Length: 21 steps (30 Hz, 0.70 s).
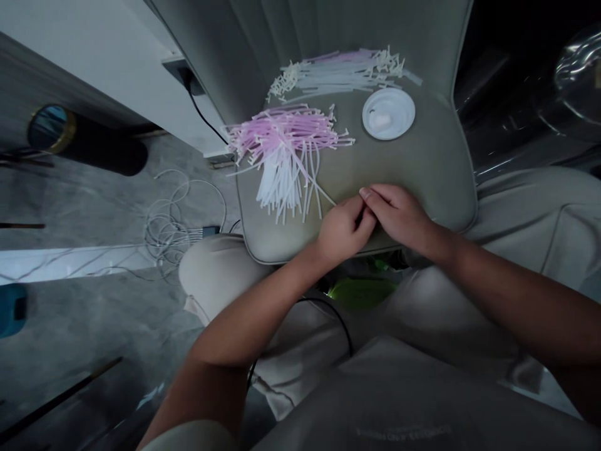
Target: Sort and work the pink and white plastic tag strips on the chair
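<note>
My left hand (342,230) is closed, with its fingertips meeting those of my right hand (398,212) over the front of a grey-green padded chair seat (422,169). The right thumb and fingers are pinched together against the left fingers. Whatever lies between them is too small or hidden to make out. One thin pale strip (323,193) reaches toward the back of my left hand; whether the hand holds it cannot be seen. Left of the hands lie a heap of pink strips with pale ends (300,128) and a bunch of white strips (280,181).
At the back of the seat lies a pile of whitish strips with cream tips (338,74). A round white dish (402,113) beside it holds a small white lump. On the floor at left are a coiled cable (164,219) and a dark cylinder (107,147).
</note>
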Each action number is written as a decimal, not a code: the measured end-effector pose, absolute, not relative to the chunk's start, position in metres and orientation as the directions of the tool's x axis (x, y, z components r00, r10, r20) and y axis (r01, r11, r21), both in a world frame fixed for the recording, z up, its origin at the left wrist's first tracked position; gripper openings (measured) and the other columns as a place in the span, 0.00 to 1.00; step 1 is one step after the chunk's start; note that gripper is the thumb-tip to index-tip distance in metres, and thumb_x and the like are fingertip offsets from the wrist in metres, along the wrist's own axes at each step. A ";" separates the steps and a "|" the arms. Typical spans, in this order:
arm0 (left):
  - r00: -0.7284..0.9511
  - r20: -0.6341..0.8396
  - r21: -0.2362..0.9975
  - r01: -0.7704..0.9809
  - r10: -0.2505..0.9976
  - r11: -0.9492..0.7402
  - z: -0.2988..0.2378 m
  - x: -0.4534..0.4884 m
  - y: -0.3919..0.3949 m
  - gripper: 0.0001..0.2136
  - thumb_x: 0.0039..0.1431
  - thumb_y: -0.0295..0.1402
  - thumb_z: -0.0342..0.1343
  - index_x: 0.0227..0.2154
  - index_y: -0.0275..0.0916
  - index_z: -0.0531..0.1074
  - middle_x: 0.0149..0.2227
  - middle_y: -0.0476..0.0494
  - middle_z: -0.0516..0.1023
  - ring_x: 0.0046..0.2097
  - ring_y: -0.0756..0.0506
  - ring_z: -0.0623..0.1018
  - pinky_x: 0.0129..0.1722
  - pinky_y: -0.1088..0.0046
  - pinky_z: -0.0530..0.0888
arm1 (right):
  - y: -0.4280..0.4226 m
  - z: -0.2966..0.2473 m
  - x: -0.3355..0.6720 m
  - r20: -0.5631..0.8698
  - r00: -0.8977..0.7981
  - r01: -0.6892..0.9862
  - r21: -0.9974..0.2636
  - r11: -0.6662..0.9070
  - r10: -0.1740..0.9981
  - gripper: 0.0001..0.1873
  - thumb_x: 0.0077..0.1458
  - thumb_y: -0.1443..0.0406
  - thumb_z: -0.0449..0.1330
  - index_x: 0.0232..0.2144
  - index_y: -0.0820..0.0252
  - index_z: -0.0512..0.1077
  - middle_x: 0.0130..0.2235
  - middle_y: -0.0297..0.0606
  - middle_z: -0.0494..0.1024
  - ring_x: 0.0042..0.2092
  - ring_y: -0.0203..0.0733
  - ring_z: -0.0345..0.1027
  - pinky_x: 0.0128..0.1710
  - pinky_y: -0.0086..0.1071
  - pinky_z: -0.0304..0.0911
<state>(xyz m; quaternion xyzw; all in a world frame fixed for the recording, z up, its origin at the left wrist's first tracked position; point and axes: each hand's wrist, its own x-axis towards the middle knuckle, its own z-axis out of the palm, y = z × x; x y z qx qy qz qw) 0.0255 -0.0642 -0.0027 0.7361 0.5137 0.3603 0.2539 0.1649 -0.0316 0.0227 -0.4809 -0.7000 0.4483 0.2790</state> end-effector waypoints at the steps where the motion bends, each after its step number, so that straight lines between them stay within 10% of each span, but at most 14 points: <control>1: 0.211 0.271 0.742 0.576 0.939 -0.343 -0.003 0.025 -0.064 0.12 0.66 0.36 0.44 0.27 0.40 0.64 0.25 0.46 0.72 0.29 0.47 0.72 0.28 0.69 0.66 | -0.032 0.023 0.165 -0.042 -0.382 0.424 -0.896 0.135 0.923 0.23 0.65 0.53 0.49 0.21 0.58 0.58 0.23 0.30 0.62 0.27 0.35 0.54 0.29 0.34 0.48; 21: 0.210 0.257 0.751 0.571 0.943 -0.331 -0.001 0.026 -0.064 0.11 0.65 0.35 0.45 0.26 0.40 0.63 0.25 0.47 0.71 0.29 0.48 0.71 0.28 0.71 0.64 | -0.032 0.024 0.165 -0.064 -0.384 0.442 -0.889 0.123 0.921 0.21 0.65 0.55 0.49 0.21 0.58 0.59 0.23 0.31 0.62 0.28 0.35 0.55 0.29 0.34 0.49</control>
